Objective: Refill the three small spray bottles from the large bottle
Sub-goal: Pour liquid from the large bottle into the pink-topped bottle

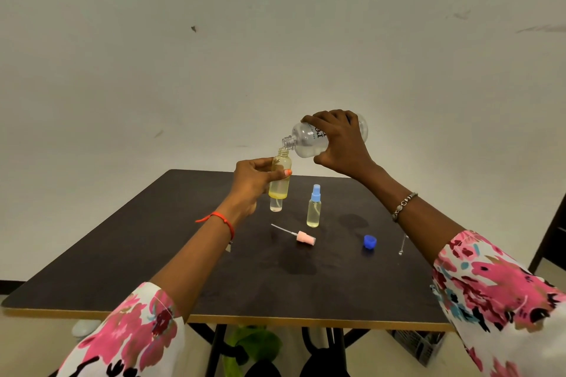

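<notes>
One large clear bottle [312,139] under right-hand fingers [333,122], one open small bottle [280,176] between left-hand fingers [260,164], two more small bottles seen, one behind it [276,205], one blue-capped [314,208], one loose pink spray head [301,236], one loose blue cap [369,242].

A plain, sparsely furnished room is shown, though its kind cannot be told. A bare, scuffed wall [214,55] at twelve o'clock is faced by a dark folding-leg table [153,269].

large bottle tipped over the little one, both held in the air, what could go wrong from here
1. The large bottle pours into the small bottle's narrow neck with no funnel, so liquid may spill onto the table.
2. Both hands hold the bottles unsupported in mid-air; a wobble could break the alignment.
3. The small bottle looks nearly full and may overflow.
</notes>
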The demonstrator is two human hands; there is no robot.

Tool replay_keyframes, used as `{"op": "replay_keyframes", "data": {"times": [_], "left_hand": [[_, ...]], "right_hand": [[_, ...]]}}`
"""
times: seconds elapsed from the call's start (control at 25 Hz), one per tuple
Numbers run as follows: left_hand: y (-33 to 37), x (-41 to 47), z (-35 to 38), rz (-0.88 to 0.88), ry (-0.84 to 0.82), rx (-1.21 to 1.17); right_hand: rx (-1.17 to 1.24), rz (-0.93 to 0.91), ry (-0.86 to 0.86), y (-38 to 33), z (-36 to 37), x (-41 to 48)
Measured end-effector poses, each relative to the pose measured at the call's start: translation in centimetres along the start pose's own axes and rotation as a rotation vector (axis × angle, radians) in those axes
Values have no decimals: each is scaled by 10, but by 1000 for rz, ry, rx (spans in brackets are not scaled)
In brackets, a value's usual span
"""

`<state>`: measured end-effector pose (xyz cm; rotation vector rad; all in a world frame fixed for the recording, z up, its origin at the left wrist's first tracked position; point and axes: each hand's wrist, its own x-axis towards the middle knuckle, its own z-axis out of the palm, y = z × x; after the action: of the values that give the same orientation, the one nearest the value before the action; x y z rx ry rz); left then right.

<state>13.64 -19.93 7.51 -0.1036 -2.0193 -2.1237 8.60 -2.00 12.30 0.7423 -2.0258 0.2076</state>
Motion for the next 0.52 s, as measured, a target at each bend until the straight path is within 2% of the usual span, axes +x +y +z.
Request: {"op": "replay_keyframes", "data": {"times": [0.52], "left_hand": [[-2,2,0,4,1,9]], "right_hand": [[2,13,-14,-1,-1,-1]]}}
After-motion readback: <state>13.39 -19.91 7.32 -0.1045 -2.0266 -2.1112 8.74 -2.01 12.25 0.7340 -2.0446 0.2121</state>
